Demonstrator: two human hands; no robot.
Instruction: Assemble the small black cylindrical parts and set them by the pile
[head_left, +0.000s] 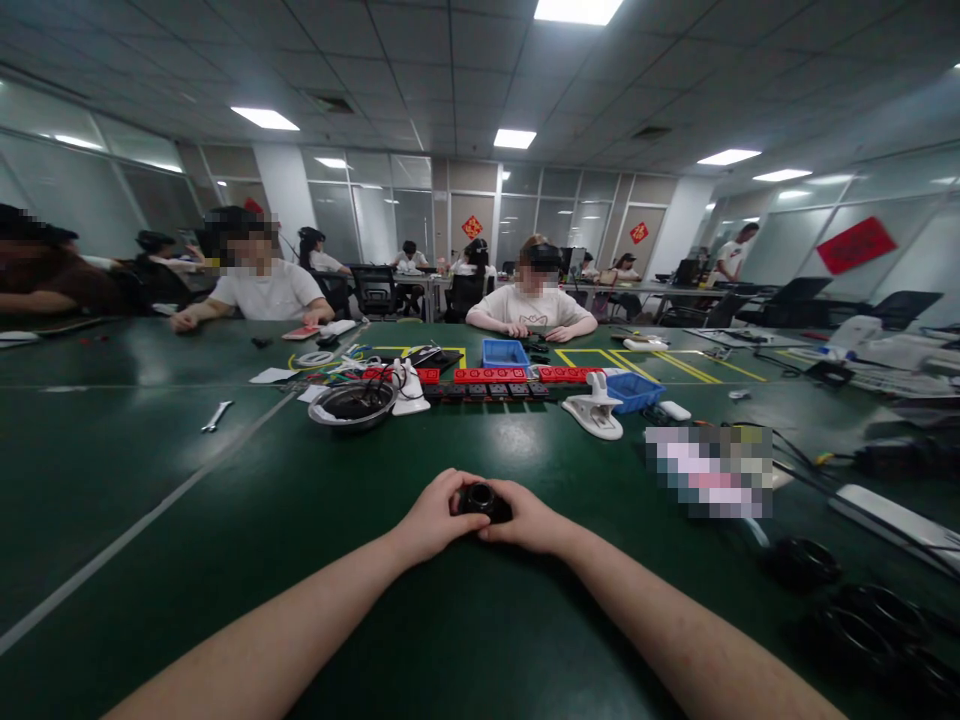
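Black, short and cylindrical, the small plastic part (484, 499) sits between both hands, held just above the green table (225, 520) in front of the person. From its left side the left hand (433, 518) closes on it, fingers (450, 488) curled over the top edge. From its right side the right hand (531, 520) closes on it likewise. The open bore faces up and toward the camera. Both hands are equally near. Further right lie black rings (799, 563), well apart.

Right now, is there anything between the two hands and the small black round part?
No. Both the left hand and the right hand already grip the black round part directly; nothing visible lies between them.
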